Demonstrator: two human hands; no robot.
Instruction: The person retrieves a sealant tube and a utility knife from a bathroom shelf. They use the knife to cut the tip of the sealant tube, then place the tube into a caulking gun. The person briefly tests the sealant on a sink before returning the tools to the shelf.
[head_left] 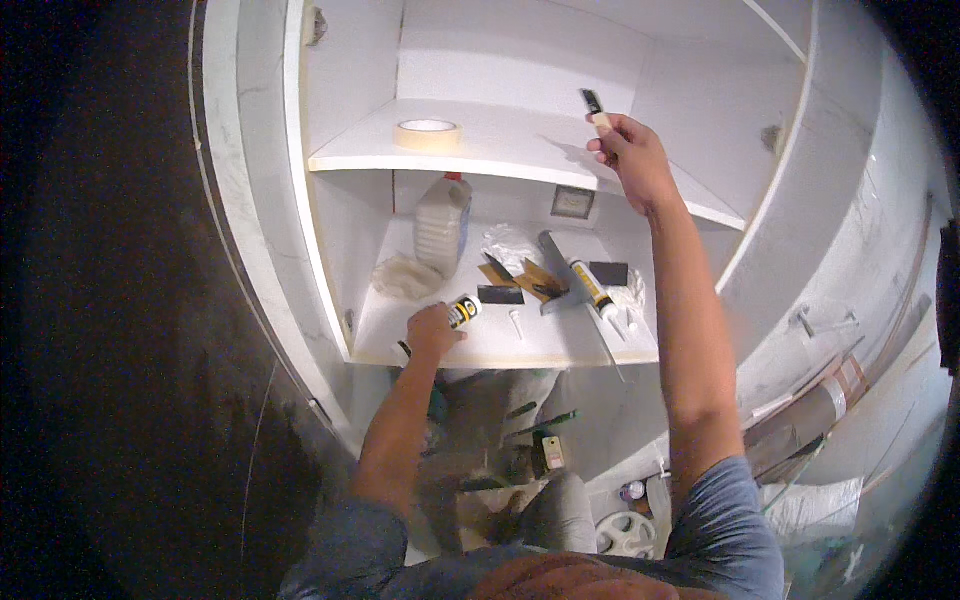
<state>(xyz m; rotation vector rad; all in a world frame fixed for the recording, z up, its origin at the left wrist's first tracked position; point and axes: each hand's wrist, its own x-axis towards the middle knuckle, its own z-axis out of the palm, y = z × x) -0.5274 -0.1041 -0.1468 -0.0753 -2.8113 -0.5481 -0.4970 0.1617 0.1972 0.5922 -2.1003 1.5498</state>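
Black-ended and pale-handled, a small tool (593, 104) is pinched in the fingers of the right hand (637, 160) at the upper shelf (505, 145) — the fingers of the left hand (432, 330) curl round a banded white tube (464, 311) near the lower shelf's (480, 350) front edge. Room lies between tool and tape roll (426, 143); a jug (440, 228) stands below.

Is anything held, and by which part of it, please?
The right hand holds a small black-ended tool by its pale end; the left hand appears closed around a yellow-black tube's middle.
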